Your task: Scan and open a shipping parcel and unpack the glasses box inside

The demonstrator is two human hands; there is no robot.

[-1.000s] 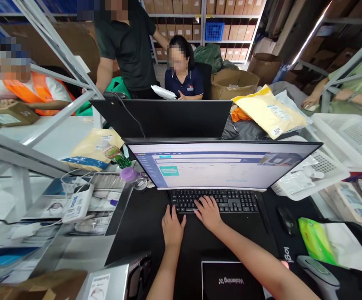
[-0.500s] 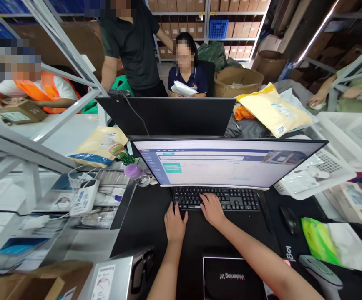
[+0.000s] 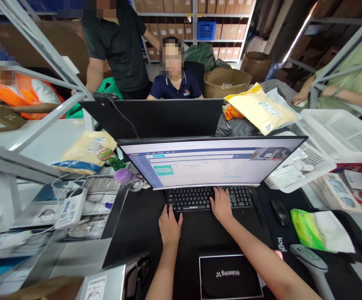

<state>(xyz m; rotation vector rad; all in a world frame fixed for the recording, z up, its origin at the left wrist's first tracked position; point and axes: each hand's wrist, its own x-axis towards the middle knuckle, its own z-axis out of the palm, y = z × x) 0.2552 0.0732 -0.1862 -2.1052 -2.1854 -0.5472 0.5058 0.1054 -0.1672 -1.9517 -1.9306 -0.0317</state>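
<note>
A black keyboard (image 3: 196,199) lies in front of a lit monitor (image 3: 196,171) that shows a page with a blue header. My left hand (image 3: 170,227) rests at the keyboard's front left corner, fingers stretched out and fingertips at its edge. My right hand (image 3: 222,205) lies over the right part of the keys with its fingers spread. Neither hand holds anything. Below my right forearm sits a flat black box (image 3: 227,283) with white lettering. A black mouse (image 3: 279,212) is off to the right of the keyboard.
Right of the mouse lie a green tissue pack (image 3: 307,229) and a barcode scanner (image 3: 309,258). A purple-capped bottle (image 3: 127,179) stands left of the monitor. White baskets (image 3: 328,166) and a yellow mailer (image 3: 262,108) are beyond. Co-workers (image 3: 174,85) are behind the second monitor.
My right hand has shifted right along the keyboard, while my left hand stays at the left corner. The seated person opposite has raised their head. The whole view has swung slightly.
</note>
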